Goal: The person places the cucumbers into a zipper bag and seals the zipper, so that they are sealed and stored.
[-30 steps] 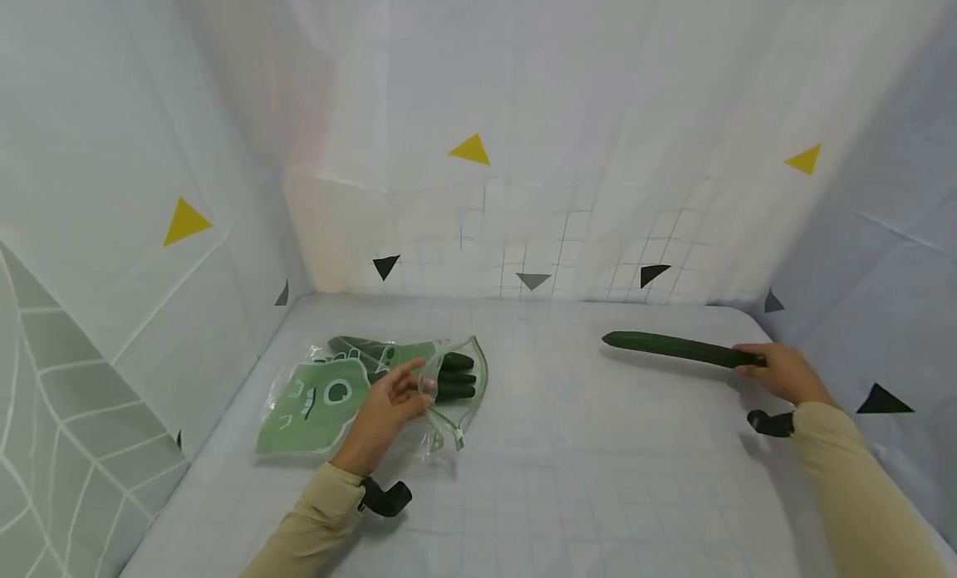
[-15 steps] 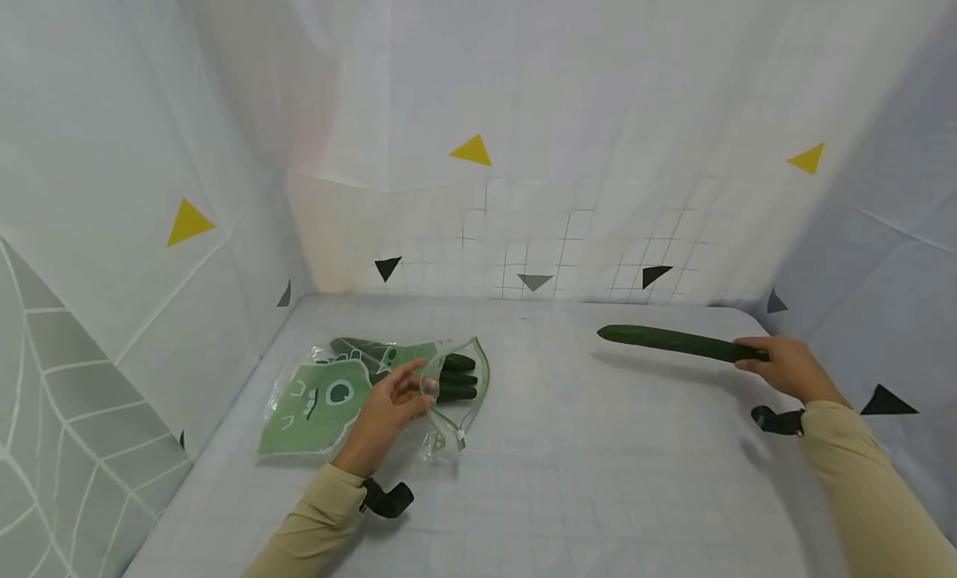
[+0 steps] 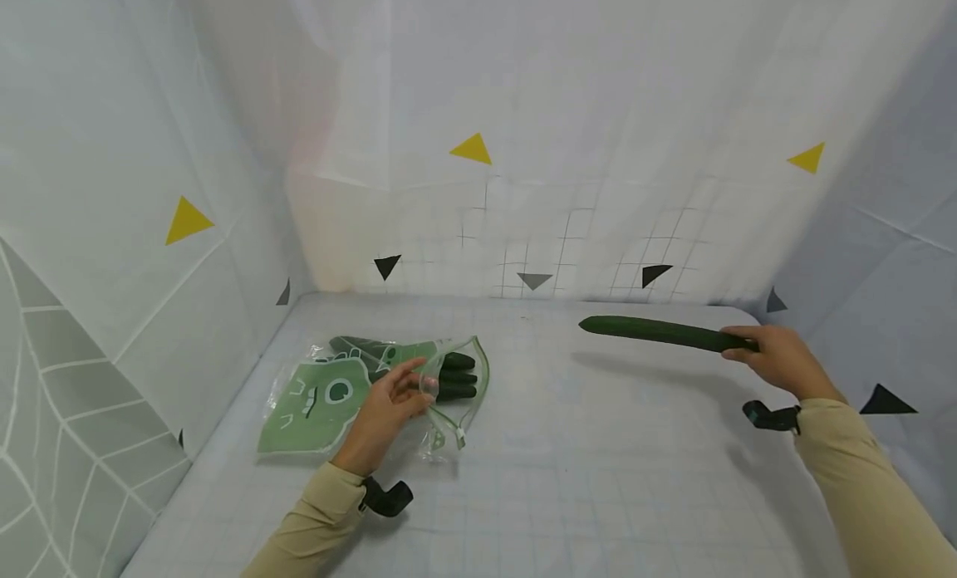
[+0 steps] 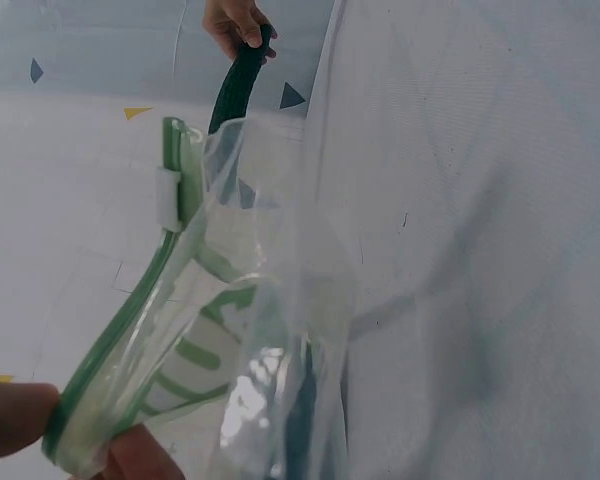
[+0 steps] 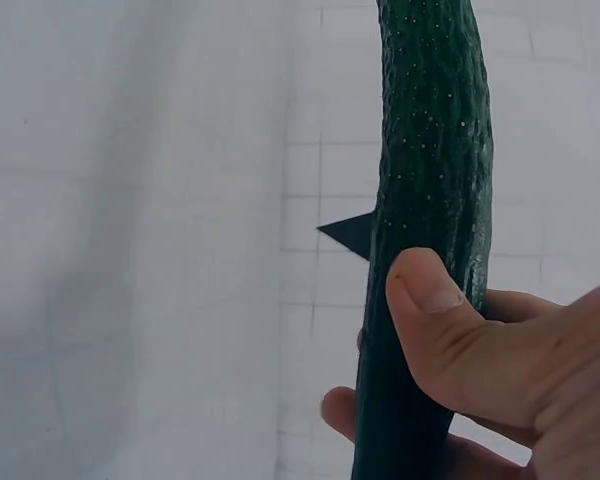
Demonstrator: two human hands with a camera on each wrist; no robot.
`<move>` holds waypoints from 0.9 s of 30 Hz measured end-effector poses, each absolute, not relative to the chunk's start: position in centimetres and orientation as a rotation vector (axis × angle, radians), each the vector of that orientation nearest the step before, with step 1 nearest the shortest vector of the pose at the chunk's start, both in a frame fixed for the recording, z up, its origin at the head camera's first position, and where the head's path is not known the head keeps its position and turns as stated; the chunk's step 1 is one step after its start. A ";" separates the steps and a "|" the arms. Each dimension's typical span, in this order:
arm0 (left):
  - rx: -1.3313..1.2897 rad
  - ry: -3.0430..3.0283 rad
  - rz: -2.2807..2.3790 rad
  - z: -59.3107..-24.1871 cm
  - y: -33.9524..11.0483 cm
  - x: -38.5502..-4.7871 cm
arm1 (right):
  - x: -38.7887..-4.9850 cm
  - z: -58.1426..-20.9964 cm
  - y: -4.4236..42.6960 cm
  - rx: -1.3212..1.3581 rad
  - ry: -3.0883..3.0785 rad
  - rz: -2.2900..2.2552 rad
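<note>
A long dark green cucumber [image 3: 658,330] is held above the table by its right end in my right hand [image 3: 781,360]. Close up in the right wrist view, thumb and fingers wrap round the bumpy cucumber [image 5: 430,150]. On the left lies a clear zip bag [image 3: 314,408] with a green cartoon face, several cucumbers [image 3: 456,379] inside it. My left hand [image 3: 385,412] pinches the bag's rim near its mouth, which gapes to the right. In the left wrist view, thumb and finger grip the green zip strip [image 4: 120,325]; a white slider [image 4: 168,200] sits farther along it.
The white table [image 3: 568,495] has a faint grid and extends between the bag and the right hand. A white back wall [image 3: 583,105] and side walls with yellow and black triangles enclose it. Each wrist wears a black camera mount [image 3: 389,499].
My right hand has lifted the cucumber higher off the table and moved it slightly left, toward the bag. The left hand and the bag have stayed in place.
</note>
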State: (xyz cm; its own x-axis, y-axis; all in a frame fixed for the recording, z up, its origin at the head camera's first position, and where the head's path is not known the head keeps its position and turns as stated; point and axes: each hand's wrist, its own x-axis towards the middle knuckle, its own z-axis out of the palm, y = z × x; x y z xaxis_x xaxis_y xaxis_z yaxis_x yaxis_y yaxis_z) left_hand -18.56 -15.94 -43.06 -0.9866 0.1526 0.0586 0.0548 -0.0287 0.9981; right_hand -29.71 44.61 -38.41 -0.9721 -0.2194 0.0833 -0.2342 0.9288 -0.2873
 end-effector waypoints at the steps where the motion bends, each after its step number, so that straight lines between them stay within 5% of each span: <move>1: 0.228 2.141 2.193 -43.0 -16.0 -18.6 | -29.7 -38.3 44.3 0.373 -3.032 0.450; 27: 0.238 2.139 2.196 -43.0 -16.0 -18.6 | -27.4 -37.9 39.7 0.515 -2.836 0.575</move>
State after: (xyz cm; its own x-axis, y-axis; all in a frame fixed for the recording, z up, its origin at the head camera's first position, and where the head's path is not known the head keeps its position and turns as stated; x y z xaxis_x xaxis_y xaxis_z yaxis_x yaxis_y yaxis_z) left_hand -18.65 -15.96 -42.99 -0.9858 0.1553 0.0639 0.0598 -0.0308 0.9977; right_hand -27.42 39.73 -37.92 -0.9189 -0.2953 0.2616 -0.3739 0.8634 -0.3387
